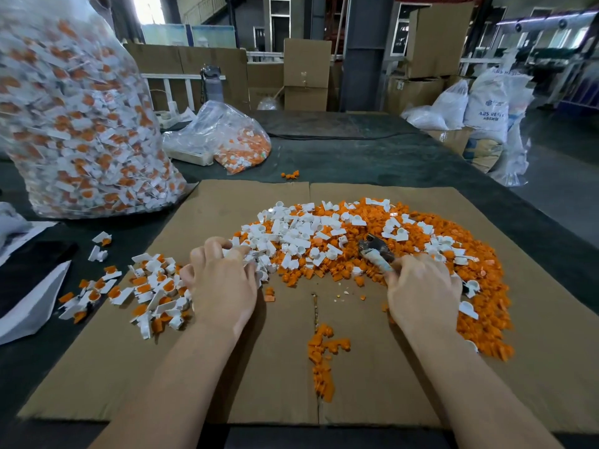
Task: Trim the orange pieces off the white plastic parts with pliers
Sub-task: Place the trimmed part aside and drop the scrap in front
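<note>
A flat cardboard sheet (pixel 227 367) carries the work. My right hand (pixel 424 293) grips the pliers (pixel 376 251), whose metal jaws point up-left into a wide heap of cut orange pieces (pixel 479 306). My left hand (pixel 220 280) has its fingers curled into a pile of white plastic parts (pixel 291 234), gripping some of them. To the left of that hand lies a spread of white parts with orange pieces still attached (pixel 152 286). A small trail of orange pieces (pixel 324 358) lies between my forearms.
A tall clear bag (pixel 74 124) full of white-and-orange parts stands at the back left. A smaller bag (pixel 233 137) with orange scraps lies behind the cardboard. A black phone (pixel 29 267) and white paper (pixel 32 306) sit at the left edge. Boxes and sacks (pixel 486 102) stand beyond.
</note>
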Tool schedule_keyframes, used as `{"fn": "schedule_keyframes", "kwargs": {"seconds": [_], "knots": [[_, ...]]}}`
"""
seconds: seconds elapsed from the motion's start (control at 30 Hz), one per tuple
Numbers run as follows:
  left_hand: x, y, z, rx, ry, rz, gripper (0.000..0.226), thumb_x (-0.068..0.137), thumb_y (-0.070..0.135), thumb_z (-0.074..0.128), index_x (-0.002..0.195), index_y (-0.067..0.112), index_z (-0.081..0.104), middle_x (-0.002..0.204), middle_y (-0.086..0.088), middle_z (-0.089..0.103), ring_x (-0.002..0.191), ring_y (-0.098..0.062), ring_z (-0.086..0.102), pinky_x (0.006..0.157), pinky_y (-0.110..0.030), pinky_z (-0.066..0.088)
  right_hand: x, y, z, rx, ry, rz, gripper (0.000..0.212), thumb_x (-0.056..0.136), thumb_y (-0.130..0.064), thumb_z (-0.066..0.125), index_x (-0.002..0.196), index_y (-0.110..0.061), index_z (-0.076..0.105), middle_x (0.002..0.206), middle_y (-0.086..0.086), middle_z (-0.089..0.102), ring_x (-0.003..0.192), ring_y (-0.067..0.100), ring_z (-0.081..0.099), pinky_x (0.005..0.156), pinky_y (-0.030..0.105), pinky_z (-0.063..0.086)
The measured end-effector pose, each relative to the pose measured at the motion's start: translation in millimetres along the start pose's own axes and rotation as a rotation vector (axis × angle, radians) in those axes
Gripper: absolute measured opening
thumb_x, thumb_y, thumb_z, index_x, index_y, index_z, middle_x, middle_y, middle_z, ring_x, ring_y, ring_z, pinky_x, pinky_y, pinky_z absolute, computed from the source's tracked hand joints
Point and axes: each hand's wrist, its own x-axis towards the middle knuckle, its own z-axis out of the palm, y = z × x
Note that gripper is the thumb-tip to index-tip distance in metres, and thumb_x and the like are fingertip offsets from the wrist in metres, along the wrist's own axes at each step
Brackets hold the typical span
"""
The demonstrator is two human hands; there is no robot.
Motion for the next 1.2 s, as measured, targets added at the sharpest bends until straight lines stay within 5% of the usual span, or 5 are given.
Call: {"fn": "schedule_keyframes", "kwargs": {"seconds": [0.2,0.4,0.67,1.03,1.2], "knots": [[-10.5,41.9,7.3,-0.153,-0.109,0.282,0.031,0.093,0.039,0.050,0.121,0.032,0.059,0.121,0.008,0.047,0.115,-0.012,0.030,0.092,-0.033,0.021,16.1,7.6,-4.0,-0.062,-0.109,-0.138,0.030,0.093,-0.046,0.048,0.100,-0.019,0.060,0.089,-0.003,0.056,0.091,0.017,0.056,0.081,0.032,0.042],[-28.5,88.6,13.5,-0.275,-0.290,0.619,0.031,0.095,0.036,0.049,0.122,0.024,0.059,0.122,0.007,0.054,0.116,-0.013,0.039,0.102,-0.033,0.027,26.9,11.1,-4.0,-0.034,-0.208,-0.305,0.016,0.095,-0.030,0.047,0.088,-0.015,0.050,0.083,-0.004,0.044,0.074,0.014,0.048,0.064,0.026,0.042],[-50.2,130.0,18.4,-0.306,-0.394,0.928,0.034,0.098,0.030,0.044,0.126,0.017,0.056,0.127,-0.001,0.056,0.119,-0.018,0.046,0.106,-0.033,0.034,42.5,24.2,-29.5,0.061,-0.139,-0.342,0.019,0.095,-0.023,0.049,0.080,-0.015,0.039,0.084,-0.001,0.043,0.078,0.018,0.047,0.066,0.028,0.037],[-76.6,174.1,30.9,-0.122,-0.566,1.301,0.050,0.097,0.052,0.031,0.143,0.033,0.036,0.157,0.000,0.020,0.145,-0.019,-0.001,0.114,-0.045,-0.016,55.7,37.2,-51.2,0.001,-0.024,-0.335,0.016,0.095,-0.026,0.050,0.087,-0.012,0.051,0.085,0.001,0.049,0.074,0.015,0.048,0.064,0.024,0.037],[-70.3,181.0,39.2,-0.058,-0.593,1.399,0.044,0.098,0.049,0.031,0.140,0.040,0.038,0.157,0.002,0.019,0.146,-0.018,-0.002,0.111,-0.045,-0.023,55.9,38.2,-49.4,-0.001,-0.022,-0.336,0.018,0.096,-0.027,0.049,0.083,-0.015,0.046,0.083,0.000,0.048,0.073,0.013,0.047,0.063,0.022,0.036]]}}
